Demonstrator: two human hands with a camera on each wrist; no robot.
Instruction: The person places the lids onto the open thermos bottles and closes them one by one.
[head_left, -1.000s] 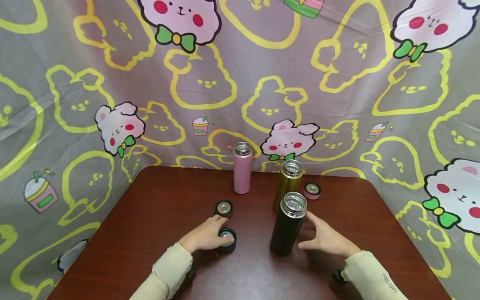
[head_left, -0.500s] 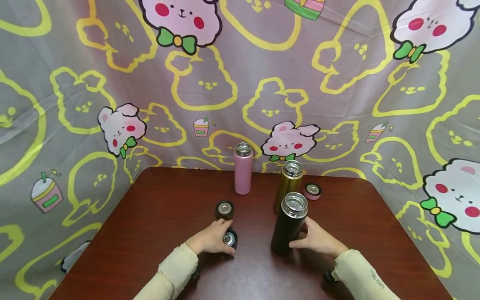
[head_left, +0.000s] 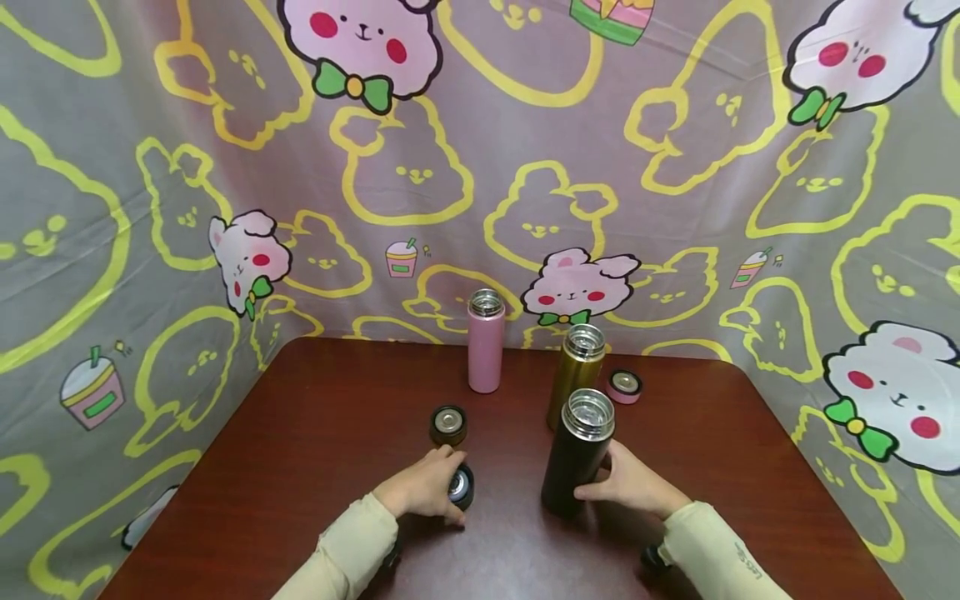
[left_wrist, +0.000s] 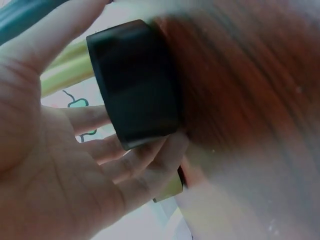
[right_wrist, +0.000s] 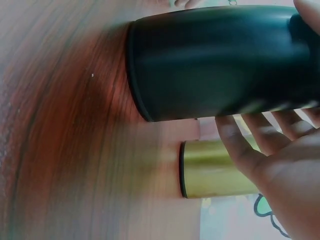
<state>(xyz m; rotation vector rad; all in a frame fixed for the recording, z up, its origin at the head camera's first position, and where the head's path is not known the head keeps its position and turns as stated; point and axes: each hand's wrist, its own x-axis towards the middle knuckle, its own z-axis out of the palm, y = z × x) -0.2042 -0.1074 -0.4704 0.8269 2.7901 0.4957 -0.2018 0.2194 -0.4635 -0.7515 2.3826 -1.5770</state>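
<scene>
A black vacuum flask (head_left: 573, 467) stands upright and uncapped on the table, its steel mouth upward. My right hand (head_left: 633, 483) holds it low from the right, with the thumb on its near side; in the right wrist view the fingers (right_wrist: 240, 142) lie along its wall. My left hand (head_left: 427, 487) is around a black lid (head_left: 462, 487) that rests on the table. In the left wrist view its fingers (left_wrist: 145, 165) reach behind the lid (left_wrist: 137, 85), and the thumb stands apart from it. Part of the lid is hidden by the hand in the head view.
Behind the black flask stands an uncapped gold flask (head_left: 573, 371), with a pink lid (head_left: 624, 387) to its right. A pink uncapped flask (head_left: 485, 346) is farther back. Beyond my left hand lies another dark lid (head_left: 448, 424). A patterned cloth (head_left: 450, 108) hangs behind the table (head_left: 322, 417).
My right hand has moved left onto the black flask and taken hold of it. The left hand's thumb has come off the lid's top toward the near side, and its fingers have drawn nearer.
</scene>
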